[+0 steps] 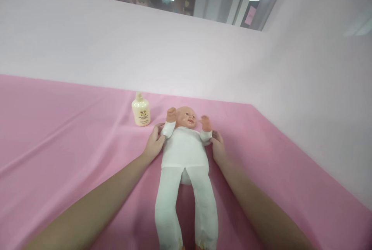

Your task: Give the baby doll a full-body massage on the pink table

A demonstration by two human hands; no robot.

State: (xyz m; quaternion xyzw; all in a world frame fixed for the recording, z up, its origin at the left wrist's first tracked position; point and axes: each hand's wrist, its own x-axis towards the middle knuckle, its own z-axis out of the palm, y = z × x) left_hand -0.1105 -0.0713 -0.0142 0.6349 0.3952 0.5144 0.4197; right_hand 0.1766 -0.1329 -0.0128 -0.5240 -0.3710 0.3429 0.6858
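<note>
Near us, the doll lies face-up on the pink surface. Our left hand and right hand close fingers on its sleeved upper arms. We judge it light, soft-bodied, floppy-limbed. Far left stands a lotion bottle.

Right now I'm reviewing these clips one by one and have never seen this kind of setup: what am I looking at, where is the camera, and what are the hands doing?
There is no machine here. The single picture comes from a camera worn on a person's head, looking forward and down along their bare arms. A pink cloth covers the surface. On it a baby doll in white clothing lies on its back, head away from the camera. The left hand grips the doll's sleeve on one side and the right hand grips the other sleeve. A cream bottle stands upright beside the doll's head, apart from both hands.
</note>
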